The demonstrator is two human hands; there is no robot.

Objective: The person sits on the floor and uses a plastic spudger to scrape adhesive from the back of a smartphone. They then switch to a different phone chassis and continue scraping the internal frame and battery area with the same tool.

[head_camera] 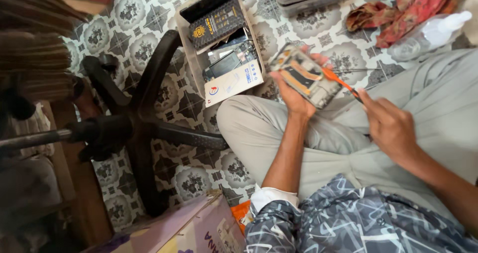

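Patterned shirt nearest; left hand clasped round opened phone, right hand pinching orange-handled screwdriver, tip on phone's near end, shaft angled toward it.

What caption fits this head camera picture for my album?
Left hand holds an opened phone while right hand pokes it with an orange tool.
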